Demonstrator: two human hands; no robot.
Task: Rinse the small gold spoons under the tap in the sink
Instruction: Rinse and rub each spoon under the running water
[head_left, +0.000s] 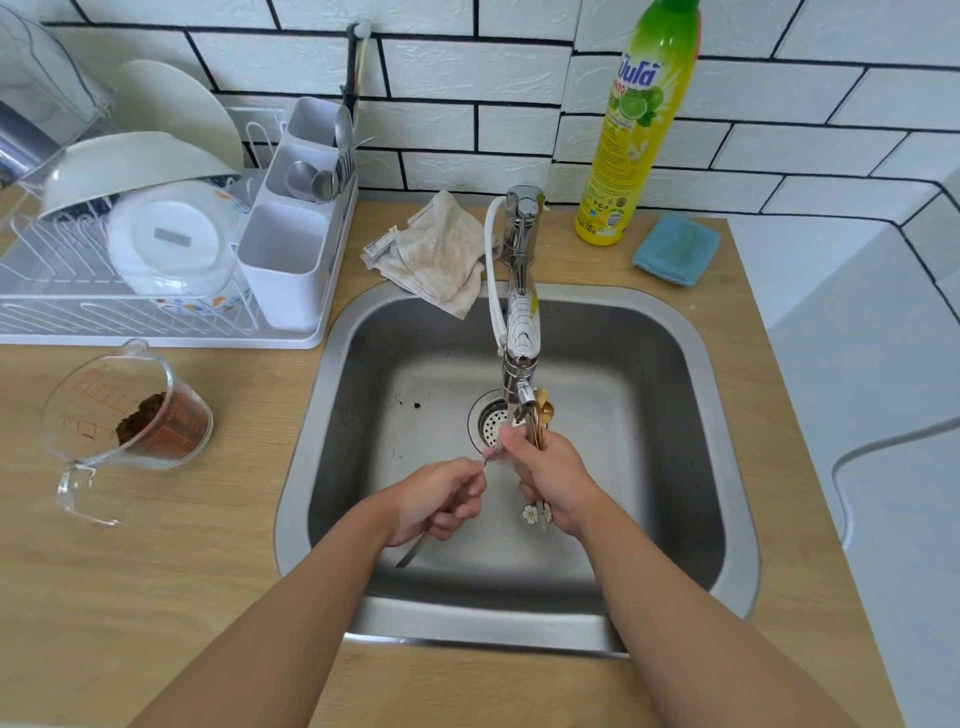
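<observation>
Over the steel sink (675, 374) my right hand (550, 475) grips a bunch of small gold spoons (543, 415). Their bowls point up beside the tap (522, 332) spout, and their white flower-shaped handle ends stick out below my fist. My left hand (441, 501) holds one silver utensil (415, 551), whose handle points down toward me and whose upper end reaches to my right hand. Water at the spout is hard to make out.
A dish rack (130, 312) with bowls, plates and a white cutlery holder (291, 249) stands at the left. Near it lies a tipped glass measuring jug (124, 421) holding brown grounds. Behind the sink are a beige cloth (441, 254), a yellow detergent bottle (634, 124) and a blue sponge (675, 249).
</observation>
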